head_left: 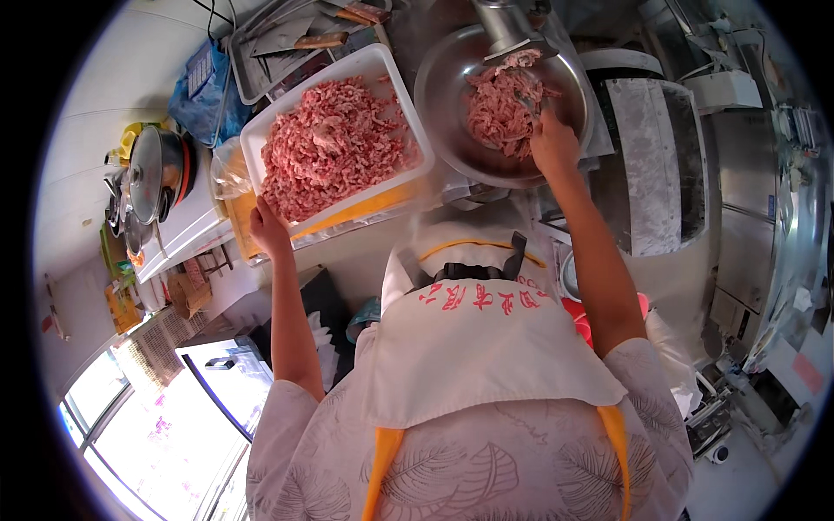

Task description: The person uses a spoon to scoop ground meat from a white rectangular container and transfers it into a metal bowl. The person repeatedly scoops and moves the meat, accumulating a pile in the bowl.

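A white tray (251, 148) is heaped with pink-red minced meat (321, 139). My left hand (268, 226) grips the tray's lower-left corner. To its right, a steel bowl (443, 91) holds more minced meat (495, 122) beneath the metal outlet of a grinder (504, 30), with strands just under the outlet. My right hand (553, 143) is over the bowl's right side, closed on what looks like a metal utensil (533, 102) among the meat, partly hidden by fingers and mince.
Knives with wooden handles (321, 40) lie on a metal tray at the back, beside a blue bag (195, 95). Pans with lids (146, 178) stand at the left. A steel and white machine (638, 165) is at the right, and a bright doorway (130, 434) at lower left.
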